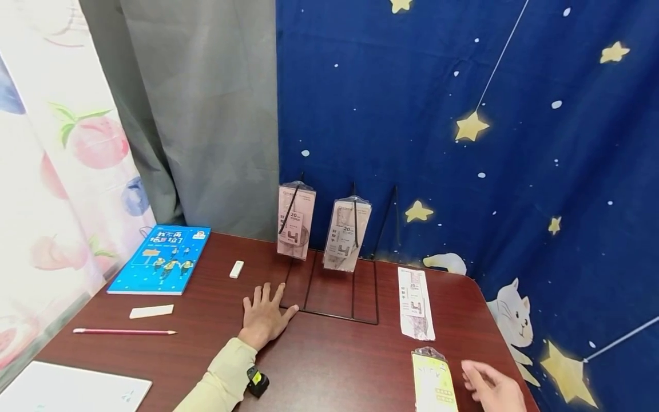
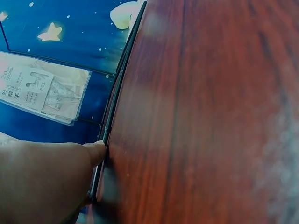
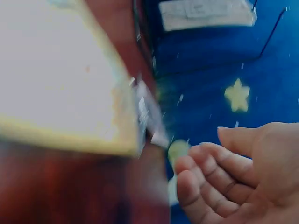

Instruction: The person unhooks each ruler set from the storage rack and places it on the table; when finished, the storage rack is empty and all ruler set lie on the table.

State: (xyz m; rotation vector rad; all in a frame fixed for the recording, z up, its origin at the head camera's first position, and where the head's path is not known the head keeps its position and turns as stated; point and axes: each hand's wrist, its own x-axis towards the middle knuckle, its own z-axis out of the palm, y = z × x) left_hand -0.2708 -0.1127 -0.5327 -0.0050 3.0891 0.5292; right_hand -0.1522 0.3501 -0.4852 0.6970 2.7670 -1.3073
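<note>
My left hand [image 1: 265,316] rests on the table with its fingers spread, the thumb and index finger right at the front corner of a black wire rack [image 1: 329,315]. In the left wrist view the thumb lies against the base wire. Two of the rack's hooks carry pink-and-white packets, one set at the left [image 1: 296,226] and one in the middle [image 1: 347,234]; the right hook has none. My right hand [image 1: 494,389] is raised beside a yellow packet [image 1: 434,380], fingers loosely bent and holding nothing. Beyond that lies a pink packet [image 1: 415,303] on the table.
Toward the left are a blue book [image 1: 159,260], a small white block [image 1: 237,269], a flat white strip [image 1: 151,311] and a pencil [image 1: 124,332]. A white panel [image 1: 77,389] occupies the near left corner. Curtains, grey [image 1: 206,114] and star-patterned blue [image 1: 412,86], hang behind the table [image 1: 334,360].
</note>
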